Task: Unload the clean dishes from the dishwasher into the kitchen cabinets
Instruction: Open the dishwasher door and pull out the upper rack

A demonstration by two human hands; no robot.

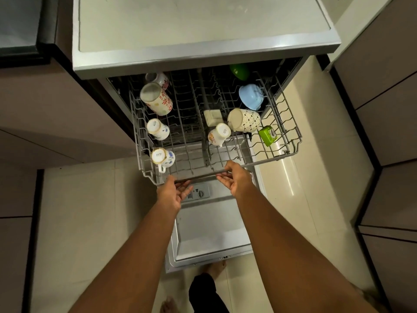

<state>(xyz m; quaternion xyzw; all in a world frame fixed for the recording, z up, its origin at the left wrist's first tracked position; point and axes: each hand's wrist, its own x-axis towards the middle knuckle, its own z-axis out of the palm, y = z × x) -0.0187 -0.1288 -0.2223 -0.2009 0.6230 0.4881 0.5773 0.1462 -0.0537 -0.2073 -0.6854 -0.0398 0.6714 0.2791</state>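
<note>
Holding the rack point(291, 141) front bar (both hands point(173, 195)), cups inverted.

mugs point(158, 129) left in rack point(286, 141), bowl point(250, 97) right, door point(212, 229) below

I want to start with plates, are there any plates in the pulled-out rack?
No, the rack holds only mugs such as the floral mug, a blue bowl and small containers, no plates.
</note>
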